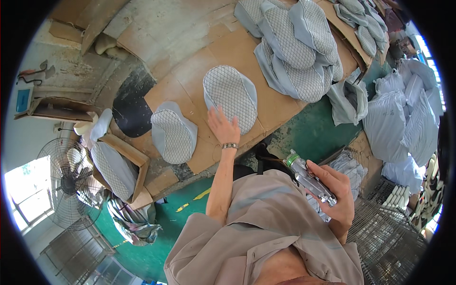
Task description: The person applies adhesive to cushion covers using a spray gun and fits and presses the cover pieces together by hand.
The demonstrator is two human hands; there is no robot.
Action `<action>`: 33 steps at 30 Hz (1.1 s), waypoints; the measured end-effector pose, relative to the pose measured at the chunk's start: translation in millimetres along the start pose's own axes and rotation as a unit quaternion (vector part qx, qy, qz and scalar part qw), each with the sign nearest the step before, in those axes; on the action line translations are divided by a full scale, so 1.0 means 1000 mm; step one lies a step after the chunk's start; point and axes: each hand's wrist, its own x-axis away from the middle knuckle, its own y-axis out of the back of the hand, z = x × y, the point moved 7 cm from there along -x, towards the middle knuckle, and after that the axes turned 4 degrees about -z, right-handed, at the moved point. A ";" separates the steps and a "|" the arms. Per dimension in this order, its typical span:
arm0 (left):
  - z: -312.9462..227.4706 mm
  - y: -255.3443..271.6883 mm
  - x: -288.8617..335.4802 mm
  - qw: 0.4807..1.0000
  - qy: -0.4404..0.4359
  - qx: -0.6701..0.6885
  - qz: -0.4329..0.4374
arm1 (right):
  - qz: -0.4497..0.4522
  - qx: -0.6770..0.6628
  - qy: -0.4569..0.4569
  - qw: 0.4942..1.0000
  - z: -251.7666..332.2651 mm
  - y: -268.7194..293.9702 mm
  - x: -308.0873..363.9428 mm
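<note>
Left hand (223, 128), mid-frame: fingers spread, gripping nothing, over lower-left edge of grey quilted cover (231, 92); contact unclear. Cover extends up and right from fingers on cardboard-topped surface (183, 90). Right hand (339, 190), lower right: fingers curled round metal tool (308, 176), its green end pointing upper left.

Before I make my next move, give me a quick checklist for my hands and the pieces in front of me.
1. Spray gun held: ok, in the right hand's grip.
2. Spray gun trigger released: cannot tell, not clearly visible.
3. Left hand clear of the central quilted cover: not ok, fingers overlap its lower left edge.
4. Central quilted cover patterned side up on the cardboard: ok.
5. Left quilted cover apart from it: ok, cardboard shows between.
</note>
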 end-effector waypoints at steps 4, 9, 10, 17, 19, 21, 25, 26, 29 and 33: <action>-0.044 -0.019 -0.035 0.990 -0.115 -0.042 0.067 | 0.008 0.010 -0.014 1.000 0.005 -0.004 -0.005; -0.060 -0.042 -0.112 0.976 -0.201 -0.088 0.004 | 0.004 0.018 -0.038 0.999 0.006 -0.008 0.000; -0.050 -0.053 -0.115 0.976 -0.202 -0.087 -0.001 | 0.002 0.020 -0.033 0.999 0.007 -0.009 -0.001; 0.008 -0.126 -0.108 0.960 -0.178 -0.176 0.129 | -0.017 0.061 -0.063 0.996 -0.002 -0.008 0.007; 0.010 -0.129 -0.107 0.961 -0.175 -0.171 0.124 | -0.018 0.071 -0.072 0.995 -0.004 -0.007 0.007; 0.011 -0.128 -0.109 0.958 -0.181 -0.183 0.128 | -0.014 0.067 -0.069 0.995 -0.004 -0.007 0.004; -0.003 -0.111 -0.097 0.962 -0.163 -0.137 0.168 | -0.010 0.056 -0.061 0.997 -0.003 -0.007 0.003; -0.015 -0.106 -0.079 0.965 -0.158 -0.114 0.175 | -0.017 0.058 -0.070 0.996 -0.005 -0.005 0.005; -0.007 -0.091 -0.024 0.961 -0.151 -0.102 0.208 | -0.010 0.045 -0.067 0.997 -0.004 -0.004 0.003; 0.008 -0.088 -0.001 0.961 -0.159 -0.112 0.198 | -0.008 0.029 -0.048 0.998 -0.001 -0.006 -0.001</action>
